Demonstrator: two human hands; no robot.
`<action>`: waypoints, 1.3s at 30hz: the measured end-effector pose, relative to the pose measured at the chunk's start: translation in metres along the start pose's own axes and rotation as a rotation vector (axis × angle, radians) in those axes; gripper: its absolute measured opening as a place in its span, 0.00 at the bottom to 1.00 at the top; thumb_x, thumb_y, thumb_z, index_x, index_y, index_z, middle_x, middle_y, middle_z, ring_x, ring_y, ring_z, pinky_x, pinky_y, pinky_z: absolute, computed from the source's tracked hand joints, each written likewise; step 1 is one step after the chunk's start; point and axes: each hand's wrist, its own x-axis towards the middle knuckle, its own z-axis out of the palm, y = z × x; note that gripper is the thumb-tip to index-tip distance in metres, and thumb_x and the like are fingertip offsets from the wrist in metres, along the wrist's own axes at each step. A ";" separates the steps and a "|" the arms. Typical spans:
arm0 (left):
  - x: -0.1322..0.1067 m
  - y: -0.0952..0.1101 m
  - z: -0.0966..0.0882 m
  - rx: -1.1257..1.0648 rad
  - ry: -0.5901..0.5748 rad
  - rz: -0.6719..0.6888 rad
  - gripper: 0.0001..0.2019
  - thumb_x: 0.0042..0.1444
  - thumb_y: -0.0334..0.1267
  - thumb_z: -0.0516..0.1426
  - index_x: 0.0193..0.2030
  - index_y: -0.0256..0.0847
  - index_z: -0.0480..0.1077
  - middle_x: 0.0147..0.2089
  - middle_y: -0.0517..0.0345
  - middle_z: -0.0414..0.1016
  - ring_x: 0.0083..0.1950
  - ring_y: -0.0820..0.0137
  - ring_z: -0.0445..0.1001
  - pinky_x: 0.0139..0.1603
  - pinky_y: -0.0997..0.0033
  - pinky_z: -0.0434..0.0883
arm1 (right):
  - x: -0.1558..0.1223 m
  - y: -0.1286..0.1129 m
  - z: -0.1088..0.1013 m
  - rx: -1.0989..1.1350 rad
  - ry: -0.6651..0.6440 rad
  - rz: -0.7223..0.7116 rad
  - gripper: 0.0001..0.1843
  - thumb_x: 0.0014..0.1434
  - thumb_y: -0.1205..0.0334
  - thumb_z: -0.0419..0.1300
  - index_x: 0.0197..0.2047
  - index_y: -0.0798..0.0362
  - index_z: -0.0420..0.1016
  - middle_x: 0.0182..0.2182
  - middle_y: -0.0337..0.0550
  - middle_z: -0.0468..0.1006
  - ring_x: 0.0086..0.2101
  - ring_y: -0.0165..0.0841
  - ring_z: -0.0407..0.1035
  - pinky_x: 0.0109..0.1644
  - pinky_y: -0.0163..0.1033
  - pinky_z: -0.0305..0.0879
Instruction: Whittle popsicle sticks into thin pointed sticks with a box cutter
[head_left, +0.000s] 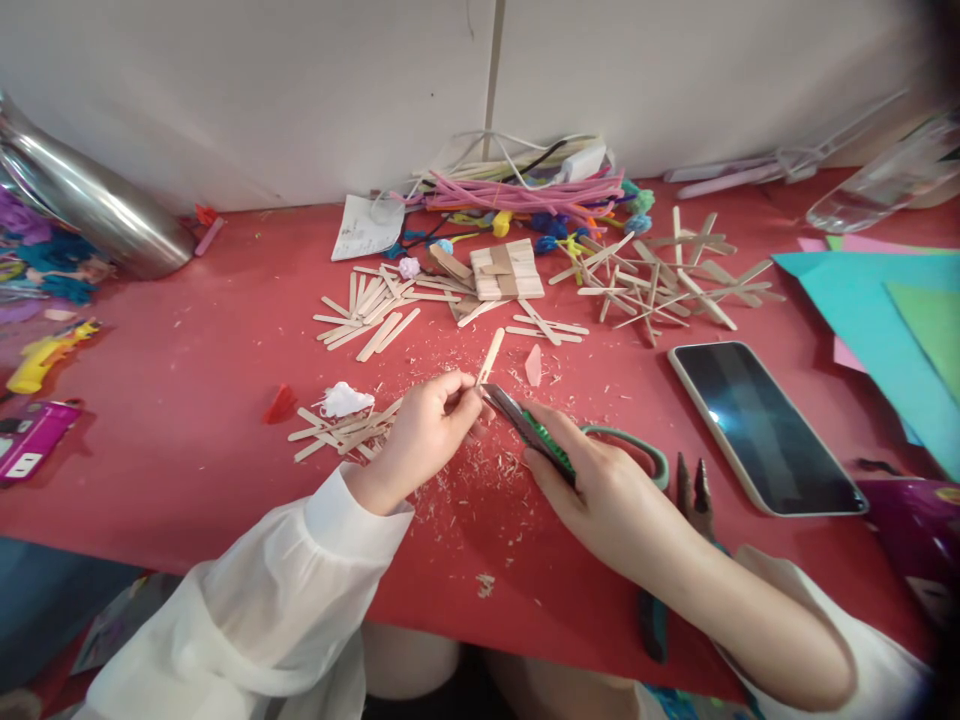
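Observation:
My left hand (424, 435) is closed in a pinch on a wooden craft stick (491, 356) that points away from me over the red table (187, 400). My right hand (600, 490) grips a green utility knife (525, 425), its blade touching the stick near my left fingertips. Wood shavings (465, 490) lie scattered under both hands. A small pile of cut sticks (337, 432) and a white scrap (343, 399) sit just left of my left hand.
More craft sticks (371, 310), a stacked stick panel (507, 270), glued stick crosses (667, 280) and pipe cleaners (525, 192) lie farther back. A phone (761, 425), pliers (694, 490) and scissors handle (637, 450) are at right, coloured paper (885, 330) beyond. A metal vessel (82, 200) stands far left.

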 end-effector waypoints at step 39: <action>-0.004 0.005 0.003 0.380 0.070 0.173 0.10 0.61 0.35 0.48 0.31 0.38 0.67 0.26 0.57 0.74 0.28 0.73 0.73 0.30 0.74 0.67 | 0.000 -0.001 -0.005 0.400 -0.192 0.247 0.20 0.59 0.58 0.47 0.53 0.55 0.62 0.13 0.28 0.62 0.13 0.27 0.60 0.18 0.32 0.56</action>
